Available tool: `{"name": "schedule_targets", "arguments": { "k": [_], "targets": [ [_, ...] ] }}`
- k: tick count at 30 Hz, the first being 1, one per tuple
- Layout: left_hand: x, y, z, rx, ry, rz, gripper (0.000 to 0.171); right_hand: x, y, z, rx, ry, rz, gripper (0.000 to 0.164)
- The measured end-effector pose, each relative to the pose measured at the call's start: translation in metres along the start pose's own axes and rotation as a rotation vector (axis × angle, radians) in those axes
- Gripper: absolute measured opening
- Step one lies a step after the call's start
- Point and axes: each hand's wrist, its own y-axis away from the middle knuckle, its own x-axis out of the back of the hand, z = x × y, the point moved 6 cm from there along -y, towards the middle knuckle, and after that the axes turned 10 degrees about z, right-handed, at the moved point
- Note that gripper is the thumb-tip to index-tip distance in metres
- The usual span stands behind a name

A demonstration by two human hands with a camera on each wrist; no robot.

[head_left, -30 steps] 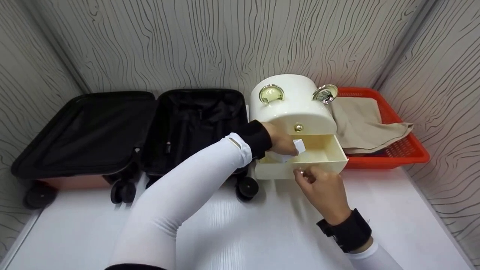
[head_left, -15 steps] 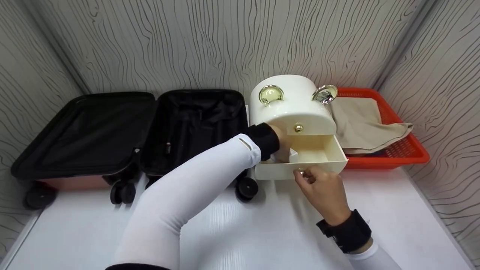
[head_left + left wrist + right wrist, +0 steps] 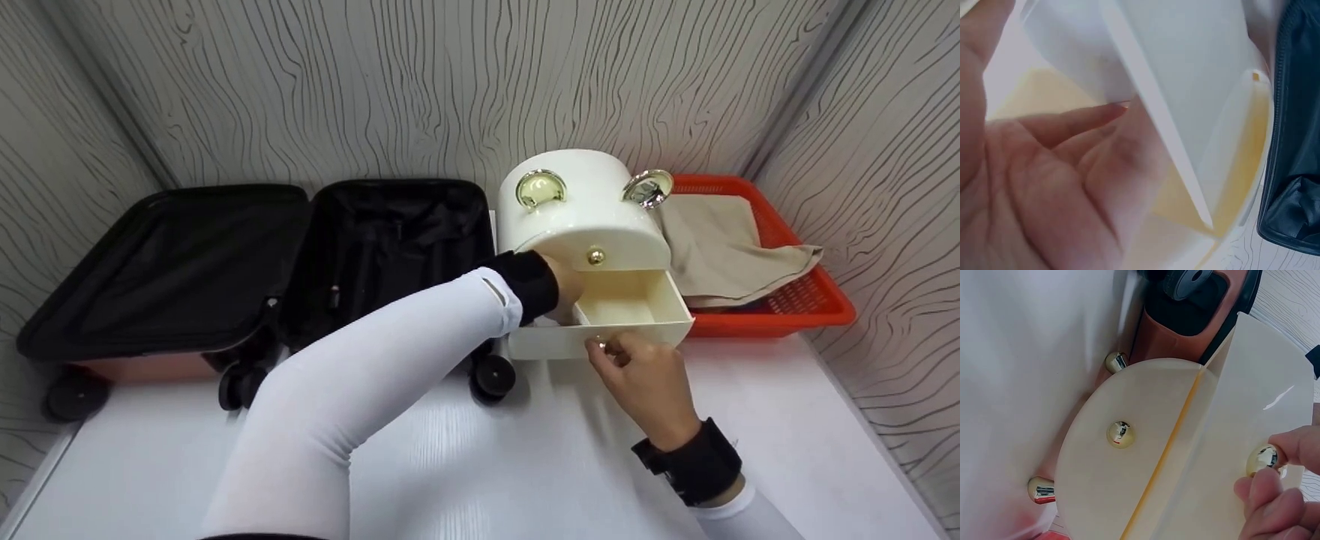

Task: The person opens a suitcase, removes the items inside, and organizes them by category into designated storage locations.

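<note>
My left hand [image 3: 567,291] reaches into the left part of the pulled-out drawer [image 3: 628,298] of a cream storage box [image 3: 574,176] with gold ears. In the left wrist view its thumb and fingers lie on either side of a white block [image 3: 1075,50], the fingertips at its lower edge. Only a sliver of the block shows in the head view; the hand hides the rest. My right hand [image 3: 649,379] pinches the drawer's round gold knob [image 3: 1261,460] between thumb and fingers. Another gold knob [image 3: 596,256] sits on the upper drawer, which is closed.
An open black-lined suitcase [image 3: 405,202] lies left of the storage box, its other half [image 3: 165,262] further left, with black wheels [image 3: 493,377] in front. At the right stands a red basket [image 3: 817,300] with a beige cloth [image 3: 712,247] in it.
My left hand has lowered the white block from above the drawer's front into its left part. The right hand stays on the knob, and the drawer has not moved.
</note>
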Motion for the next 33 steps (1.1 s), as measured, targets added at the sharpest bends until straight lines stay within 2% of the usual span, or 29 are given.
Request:
{"name": "schedule_targets", "arguments": {
  "k": [4,6,10,11,13,15,17,20,24,28,33],
  "targets": [
    [0.013,0.015,0.003,-0.056,0.09,-0.056,0.032,0.0,0.001,0.0,0.001,-0.001,0.006,0.024],
    [0.018,0.019,0.004,-0.082,0.09,-0.059,0.031,0.0,0.001,0.001,-0.004,-0.001,0.008,0.024],
    [0.024,0.024,0.002,-0.089,0.138,-0.079,0.03,-0.001,-0.001,0.0,-0.013,-0.004,0.001,0.023],
    [0.028,0.026,0.001,-0.103,0.131,-0.058,0.031,-0.002,-0.001,0.0,-0.014,-0.005,-0.004,0.022],
    [0.035,0.031,-0.004,-0.111,0.183,-0.023,0.036,-0.004,-0.003,0.001,-0.02,-0.009,-0.015,0.021],
    [0.045,0.038,-0.012,-0.124,0.242,0.052,0.042,-0.007,-0.006,0.001,-0.03,-0.011,-0.028,0.022],
    [0.053,0.047,-0.024,-0.14,0.313,0.129,0.046,-0.011,-0.01,0.002,-0.039,-0.012,-0.037,0.023],
    [0.057,0.061,-0.047,-0.116,0.397,0.194,0.043,-0.017,-0.015,0.005,-0.052,-0.007,-0.046,0.025],
    [0.05,0.073,-0.08,-0.031,0.399,0.23,0.046,-0.027,-0.023,0.012,-0.084,0.004,-0.063,0.024],
    [0.028,0.08,-0.107,0.075,0.413,0.217,0.051,-0.038,-0.032,0.019,-0.122,0.011,-0.089,0.023],
    [-0.003,0.079,-0.121,0.154,0.453,0.21,0.047,-0.048,-0.042,0.026,-0.146,0.032,-0.111,0.026]
  ]
}}
